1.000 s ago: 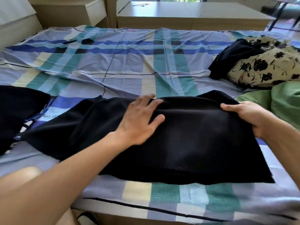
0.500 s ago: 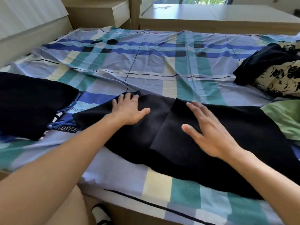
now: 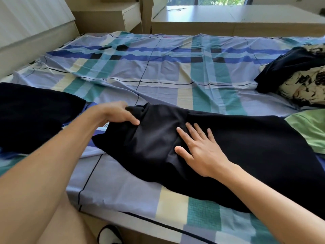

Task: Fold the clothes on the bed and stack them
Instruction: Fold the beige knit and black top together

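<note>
Black cloth I count three times on the bed: one long black garment (image 3: 246, 152) spread across the near part in front of me, one folded black piece (image 3: 35, 117) at the left edge, and one dark garment (image 3: 290, 66) in the heap at the right. In the same heap I see one cream garment with black flowers (image 3: 306, 87) and one green garment (image 3: 311, 131), whose edge touches the long black one. Together that is five pieces.

My two hands are both on the long black garment. The left hand (image 3: 114, 115) reaches to its left end, fingers bent over a raised fold of the cloth and gripping it. The right hand (image 3: 198, 150) lies flat on the middle of the garment, palm down, fingers straight and spread, pressing and holding nothing.

Under all of it is a checked sheet (image 3: 167, 76) in lilac, teal, blue and cream, with many wrinkles. Behind the bed stand a light wooden nightstand (image 3: 123, 20) and a long low desk (image 3: 228, 22) under a window (image 3: 211, 0). A pale headboard (image 3: 31, 32) is at the left.
</note>
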Tool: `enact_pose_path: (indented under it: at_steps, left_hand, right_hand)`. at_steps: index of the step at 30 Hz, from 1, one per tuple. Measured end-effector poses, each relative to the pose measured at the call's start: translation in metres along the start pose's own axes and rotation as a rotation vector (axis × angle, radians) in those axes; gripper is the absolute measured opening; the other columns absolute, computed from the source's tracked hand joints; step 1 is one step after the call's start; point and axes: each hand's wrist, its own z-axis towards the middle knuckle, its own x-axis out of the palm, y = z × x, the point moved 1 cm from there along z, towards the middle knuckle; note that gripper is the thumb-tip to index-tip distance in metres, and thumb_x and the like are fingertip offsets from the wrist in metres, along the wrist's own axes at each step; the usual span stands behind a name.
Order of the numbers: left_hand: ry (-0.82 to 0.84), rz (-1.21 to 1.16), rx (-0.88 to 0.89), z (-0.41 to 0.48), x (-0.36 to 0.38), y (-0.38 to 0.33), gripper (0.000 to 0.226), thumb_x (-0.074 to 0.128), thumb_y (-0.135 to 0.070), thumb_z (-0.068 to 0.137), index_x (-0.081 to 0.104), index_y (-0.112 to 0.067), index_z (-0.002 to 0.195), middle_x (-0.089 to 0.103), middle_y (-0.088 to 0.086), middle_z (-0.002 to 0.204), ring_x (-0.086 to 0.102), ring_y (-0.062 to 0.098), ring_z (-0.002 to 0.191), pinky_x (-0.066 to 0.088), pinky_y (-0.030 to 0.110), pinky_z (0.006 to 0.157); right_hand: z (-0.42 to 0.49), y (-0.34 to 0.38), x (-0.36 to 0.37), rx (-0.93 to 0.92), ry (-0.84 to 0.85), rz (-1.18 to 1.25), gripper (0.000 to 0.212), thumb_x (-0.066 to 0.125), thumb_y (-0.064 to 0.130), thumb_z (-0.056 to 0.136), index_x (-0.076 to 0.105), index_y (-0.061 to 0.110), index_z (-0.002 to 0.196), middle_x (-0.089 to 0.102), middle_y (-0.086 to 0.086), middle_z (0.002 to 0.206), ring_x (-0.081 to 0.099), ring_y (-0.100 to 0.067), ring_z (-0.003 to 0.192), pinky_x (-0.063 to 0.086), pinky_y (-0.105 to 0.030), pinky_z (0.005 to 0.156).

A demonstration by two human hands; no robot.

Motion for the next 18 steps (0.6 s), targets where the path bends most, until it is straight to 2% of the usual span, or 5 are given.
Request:
enact_pose_path:
  at_steps: [3, 7, 12, 15, 18]
  left_hand:
    - [-0.028, -0.315, 0.226, -0.02, -0.008, -0.033, 0.022, 0.073, -0.01, 0.086, 0.072, -0.014, 0.107, 0.075, 0.014, 0.106, 0.073, 0.027, 0.091, 0.059, 0.036, 0.082]
    - [0.192, -0.544, 0.483, -0.046, 0.003, -0.08, 0.039, 0.065, -0.004, 0.092, 0.064, -0.017, 0.128, 0.07, 0.016, 0.119, 0.07, 0.033, 0.106, 0.058, 0.04, 0.091]
    - [0.369, -0.672, 0.541, -0.053, 0.062, -0.113, 0.042, 0.06, 0.004, 0.092, 0.058, -0.009, 0.132, 0.066, 0.025, 0.115, 0.065, 0.03, 0.096, 0.057, 0.036, 0.085]
    - [0.353, -0.63, 0.558, -0.055, 0.107, -0.124, 0.044, 0.059, 0.005, 0.092, 0.057, -0.008, 0.135, 0.067, 0.02, 0.117, 0.065, 0.02, 0.098, 0.055, 0.031, 0.088]
    - [0.522, -0.615, 0.546, -0.062, 0.137, -0.132, 0.057, 0.062, -0.007, 0.093, 0.045, -0.014, 0.147, 0.057, 0.009, 0.132, 0.063, 0.014, 0.112, 0.052, 0.023, 0.096]
  right_hand:
    - [-0.002, 0.002, -0.002, 0.002, -0.01, -0.004, 0.076, 0.011, 0.069, 0.092, 0.0, 0.036, 0.159, -0.004, 0.001, 0.168, -0.011, -0.019, 0.154, -0.006, -0.049, 0.124]
    - [0.002, -0.004, -0.012, 0.001, 0.06, 0.198, 0.074, 0.042, 0.06, 0.097, 0.01, 0.036, 0.159, 0.004, 0.004, 0.168, -0.006, -0.014, 0.154, -0.006, -0.047, 0.124]
    - [-0.005, -0.036, -0.059, 0.166, 0.045, 1.448, 0.04, 0.048, 0.007, 0.1, 0.054, 0.014, 0.139, 0.069, -0.01, 0.127, 0.065, -0.021, 0.118, 0.048, -0.039, 0.107]
    - [-0.016, -0.066, -0.08, 0.329, 0.065, 1.769, 0.048, 0.039, 0.033, 0.102, 0.049, 0.013, 0.144, 0.064, -0.019, 0.131, 0.066, -0.035, 0.11, 0.054, -0.05, 0.091]
    - [-0.023, -0.071, -0.082, 0.364, 0.087, 1.634, 0.05, 0.054, 0.049, 0.093, 0.056, 0.02, 0.134, 0.071, -0.012, 0.119, 0.07, -0.03, 0.099, 0.057, -0.042, 0.079]
